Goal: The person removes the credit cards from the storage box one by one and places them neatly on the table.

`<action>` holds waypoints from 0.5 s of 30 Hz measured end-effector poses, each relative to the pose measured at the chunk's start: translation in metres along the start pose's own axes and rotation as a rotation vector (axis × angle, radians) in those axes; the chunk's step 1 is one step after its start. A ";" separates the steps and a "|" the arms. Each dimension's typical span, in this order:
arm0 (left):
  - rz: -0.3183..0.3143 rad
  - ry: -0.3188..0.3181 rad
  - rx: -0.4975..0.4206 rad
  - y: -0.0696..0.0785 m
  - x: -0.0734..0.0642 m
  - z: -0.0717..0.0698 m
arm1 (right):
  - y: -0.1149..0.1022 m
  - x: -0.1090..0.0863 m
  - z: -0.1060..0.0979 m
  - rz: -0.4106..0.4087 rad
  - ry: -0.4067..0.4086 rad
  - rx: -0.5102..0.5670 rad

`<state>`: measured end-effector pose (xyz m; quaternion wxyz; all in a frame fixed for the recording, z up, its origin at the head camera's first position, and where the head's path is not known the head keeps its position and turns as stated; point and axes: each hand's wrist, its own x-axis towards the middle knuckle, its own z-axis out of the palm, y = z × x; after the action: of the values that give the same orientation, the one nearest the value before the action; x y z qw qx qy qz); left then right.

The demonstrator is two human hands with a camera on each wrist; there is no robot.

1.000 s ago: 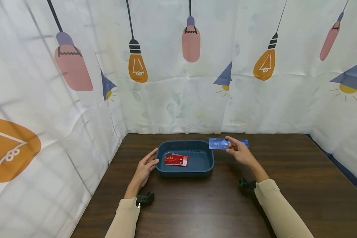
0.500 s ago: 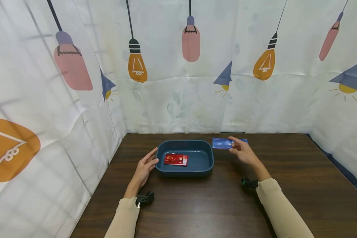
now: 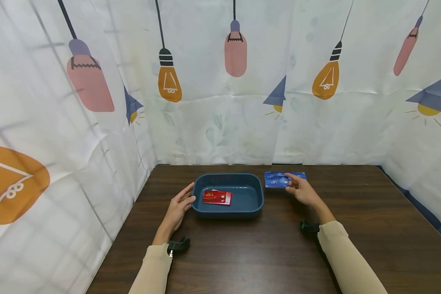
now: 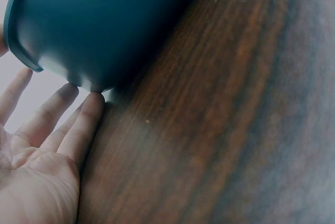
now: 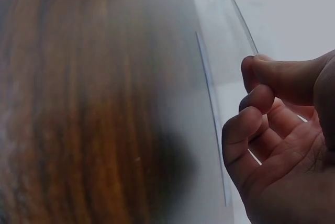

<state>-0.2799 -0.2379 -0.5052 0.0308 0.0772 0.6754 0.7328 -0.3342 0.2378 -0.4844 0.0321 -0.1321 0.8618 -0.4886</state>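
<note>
In the head view my right hand [image 3: 302, 190] pinches a blue VIP card [image 3: 275, 179] between thumb and fingers, just right of a dark blue tray [image 3: 248, 213]. A second blue card [image 3: 301, 174] shows behind the fingers. The right wrist view has the pinched card [image 5: 239, 14] edge-on at the thumb tip, above the other card [image 5: 213, 114]. My left hand [image 3: 178, 208] rests its fingertips on the tray's left end. Its extended fingers touch the tray wall [image 4: 94, 30] in the left wrist view. Inside the tray lie a red VIP card [image 3: 214, 197] and another card [image 3: 228, 199] partly beneath it.
The tray stands on a dark wooden table [image 3: 239, 253], towards its back edge. A white curtain [image 3: 213, 122] printed with lamps hangs behind the table and along both sides. Each wrist wears a black strap [image 3: 179, 244].
My right hand has moved right and slightly down with the pinched blue card, away from the tray's right rim and over the second card. The left hand and tray have stayed put.
</note>
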 end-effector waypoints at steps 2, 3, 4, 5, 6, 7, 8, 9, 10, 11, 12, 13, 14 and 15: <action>-0.001 -0.001 0.001 0.000 0.000 0.000 | 0.003 0.000 0.001 0.016 -0.009 -0.029; -0.001 -0.002 0.003 0.000 -0.001 0.000 | 0.004 0.000 0.001 0.019 -0.017 -0.042; -0.002 -0.005 0.006 0.000 -0.001 0.000 | 0.005 0.000 0.002 0.025 -0.023 -0.047; -0.003 -0.006 0.006 0.000 -0.001 0.000 | 0.006 0.000 0.002 0.023 -0.030 -0.053; -0.004 -0.006 0.007 0.000 -0.001 0.000 | 0.007 0.000 0.002 0.014 -0.036 -0.060; -0.004 -0.006 0.006 0.000 -0.001 0.000 | 0.008 0.000 0.002 0.005 -0.042 -0.065; -0.002 -0.006 0.005 0.000 -0.001 0.000 | 0.008 0.000 0.003 -0.004 -0.046 -0.067; -0.001 -0.007 0.003 0.000 -0.001 -0.001 | 0.009 0.001 0.003 -0.012 -0.049 -0.069; 0.000 -0.006 0.002 0.000 -0.001 0.000 | 0.009 0.001 0.003 -0.014 -0.047 -0.070; 0.001 -0.005 -0.001 0.001 0.000 0.000 | 0.009 0.001 0.003 -0.021 -0.048 -0.077; 0.001 -0.004 -0.002 0.001 0.000 0.000 | 0.010 0.001 0.003 -0.022 -0.049 -0.080; 0.001 -0.005 -0.002 0.001 0.000 0.000 | 0.010 0.001 0.003 -0.018 -0.050 -0.088; -0.001 -0.005 -0.001 0.001 0.000 0.000 | 0.009 0.001 0.002 -0.016 -0.051 -0.096; -0.002 -0.003 -0.001 0.001 0.000 0.000 | 0.009 0.001 0.002 -0.014 -0.052 -0.102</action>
<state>-0.2799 -0.2381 -0.5043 0.0328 0.0776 0.6749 0.7330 -0.3367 0.2401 -0.4934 0.0444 -0.1522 0.8835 -0.4409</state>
